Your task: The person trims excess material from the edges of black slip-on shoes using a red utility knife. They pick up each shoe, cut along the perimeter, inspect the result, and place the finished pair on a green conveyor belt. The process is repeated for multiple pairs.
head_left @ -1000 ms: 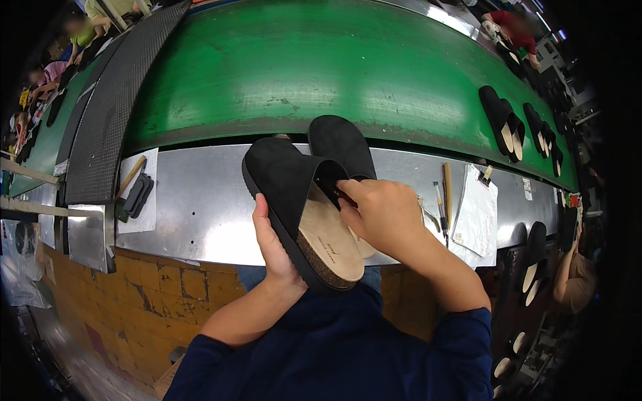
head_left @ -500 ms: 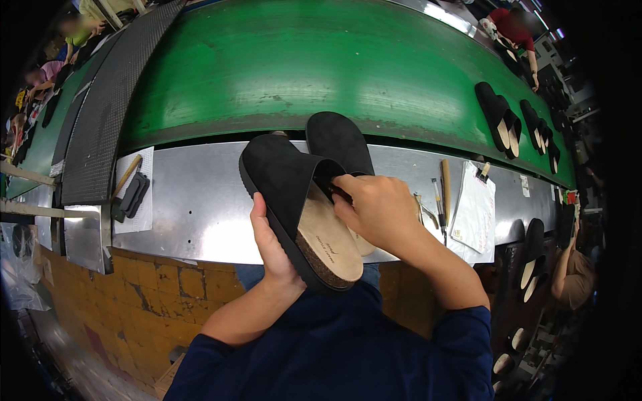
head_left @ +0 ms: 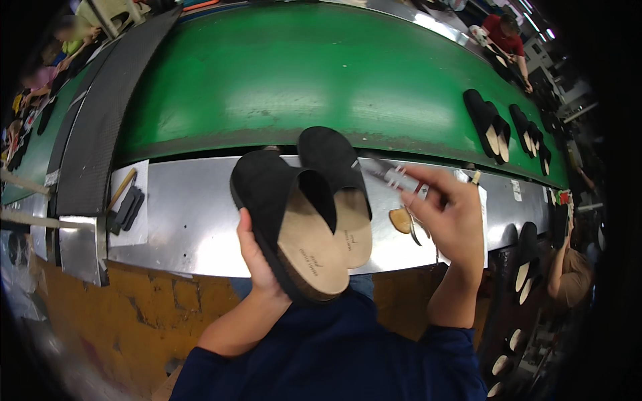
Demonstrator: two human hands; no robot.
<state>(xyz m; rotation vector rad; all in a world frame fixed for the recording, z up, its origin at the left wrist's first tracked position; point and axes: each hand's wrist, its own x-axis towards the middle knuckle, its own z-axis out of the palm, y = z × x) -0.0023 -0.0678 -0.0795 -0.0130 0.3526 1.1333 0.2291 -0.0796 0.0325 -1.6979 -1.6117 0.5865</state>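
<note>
My left hand (head_left: pixel 257 260) grips a black slide sandal (head_left: pixel 309 257) by its outer side, near the heel. This sandal has a tan footbed, a cork-coloured edge and a dark sole, and it is tilted up over the bench. Beside it on the right, partly overlapped, is the matching black sandal (head_left: pixel 353 230). Out to the right of both, my right hand (head_left: pixel 449 207) is closed round a slim tool (head_left: pixel 406 182) with a pale grey body and a dark, pointed end toward the second sandal. Blur hides the tool's exact kind.
A metal bench (head_left: pixel 180 220) borders a green conveyor belt (head_left: pixel 281 67) with several black sandals (head_left: pixel 487 123) at its right. A white sheet (head_left: pixel 139 214) bears a wooden-handled tool and black blocks. A tan rounded piece (head_left: pixel 400 220) lies near my right hand. Other people work farther off.
My right hand has left the sandals' straps and moved right, and the slim tool now shows in it. My left hand still holds the first sandal, slightly lower and farther left.
</note>
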